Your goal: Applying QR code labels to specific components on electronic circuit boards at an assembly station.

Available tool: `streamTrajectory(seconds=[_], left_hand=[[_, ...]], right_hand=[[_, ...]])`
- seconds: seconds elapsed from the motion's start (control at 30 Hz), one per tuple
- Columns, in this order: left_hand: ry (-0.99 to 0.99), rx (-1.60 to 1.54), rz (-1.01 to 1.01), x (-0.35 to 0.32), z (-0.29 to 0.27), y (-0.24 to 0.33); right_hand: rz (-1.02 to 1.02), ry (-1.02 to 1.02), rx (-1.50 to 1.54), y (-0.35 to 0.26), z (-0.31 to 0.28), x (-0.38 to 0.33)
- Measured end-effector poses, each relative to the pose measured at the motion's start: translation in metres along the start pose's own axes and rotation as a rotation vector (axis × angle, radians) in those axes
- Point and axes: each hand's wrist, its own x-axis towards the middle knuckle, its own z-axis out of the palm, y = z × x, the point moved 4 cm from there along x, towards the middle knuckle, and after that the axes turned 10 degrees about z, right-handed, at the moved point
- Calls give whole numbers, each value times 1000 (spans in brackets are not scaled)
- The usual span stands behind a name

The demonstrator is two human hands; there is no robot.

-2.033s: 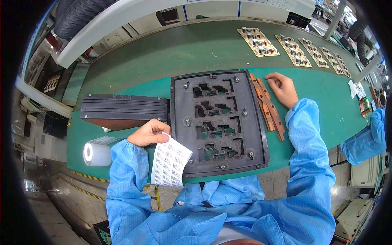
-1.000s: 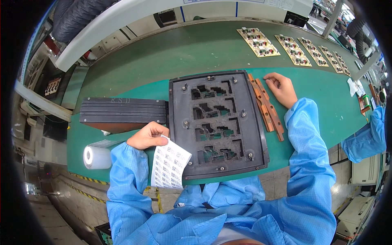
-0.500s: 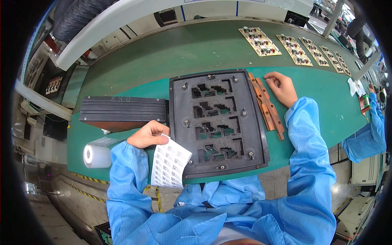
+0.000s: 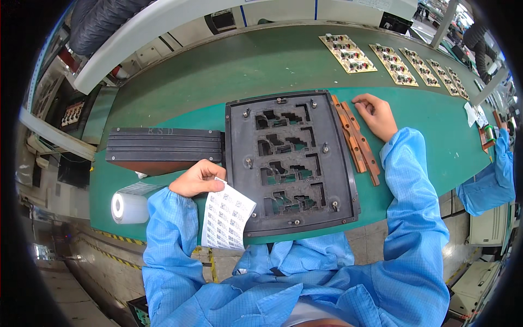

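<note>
My left hand (image 4: 199, 179) pinches the top corner of a sheet of white labels (image 4: 226, 218) printed with small square codes. The sheet hangs past the table's front edge and overlaps the lower left corner of a black fixture frame (image 4: 239, 139). Four-sided and flat, the frame has several rows of shaped cut-outs and small metal posts. Just right of two brown drilled strips (image 4: 357, 139), my right hand (image 4: 377, 116) rests on the green mat with its fingers curled in. Whether anything small is between those fingers is hidden.
A stack of black frames (image 4: 163, 146) stands left of the fixture, with a label roll (image 4: 128, 209) in front. Several circuit boards (image 4: 347, 53) lie in a row at the back right. At far right a co-worker's blue sleeve (image 4: 488, 182) reaches the table (image 4: 218, 65).
</note>
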Motion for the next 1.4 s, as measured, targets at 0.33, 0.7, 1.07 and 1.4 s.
streamTrajectory(seconds=[0.33,0.7,1.07,1.4], left_hand=[[1,6,5,1,0,0],[5,2,12,0,1,1],[-7,-7,23,2,1,0],[28,35,15,4,4,4]], right_hand=[[-22,24,10,3,0,1],[-9,15,12,0,1,-1],[23,-3,-12,-3,0,-1],[20,-5,-12,-7,0,-2]])
